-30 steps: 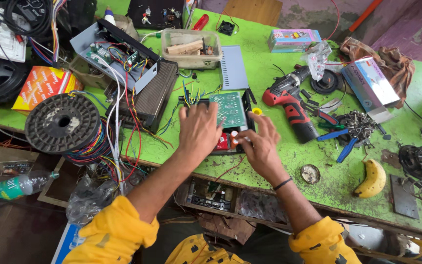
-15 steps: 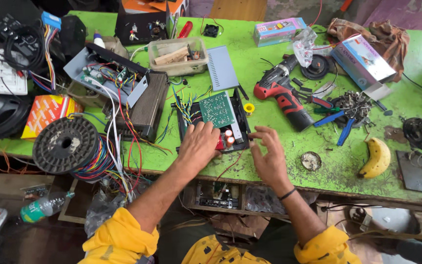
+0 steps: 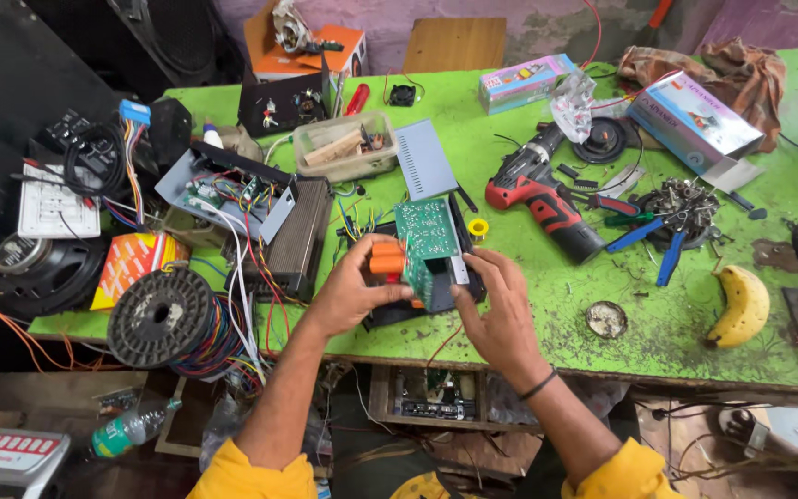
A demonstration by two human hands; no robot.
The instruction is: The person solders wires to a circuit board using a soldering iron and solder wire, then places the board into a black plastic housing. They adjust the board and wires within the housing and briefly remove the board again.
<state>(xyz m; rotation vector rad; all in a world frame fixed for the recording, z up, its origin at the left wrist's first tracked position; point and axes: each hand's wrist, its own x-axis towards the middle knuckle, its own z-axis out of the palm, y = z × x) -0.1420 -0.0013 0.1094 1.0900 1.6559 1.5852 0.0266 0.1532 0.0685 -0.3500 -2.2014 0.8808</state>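
A green circuit board with an orange part on its left side is tilted up off the green table. My left hand grips its left edge at the orange part. My right hand holds its right lower edge, fingers against the black base under it. Coloured wires run from the board toward the table's back.
A red and black power drill, blue-handled pliers and a banana lie to the right. A wire spool, an open metal chassis and a plastic tub sit to the left and behind. Boxes stand at the back.
Both hands have closed on the circuit board and lifted its near edge, so it now stands tilted instead of lying flat. The camera has moved closer.
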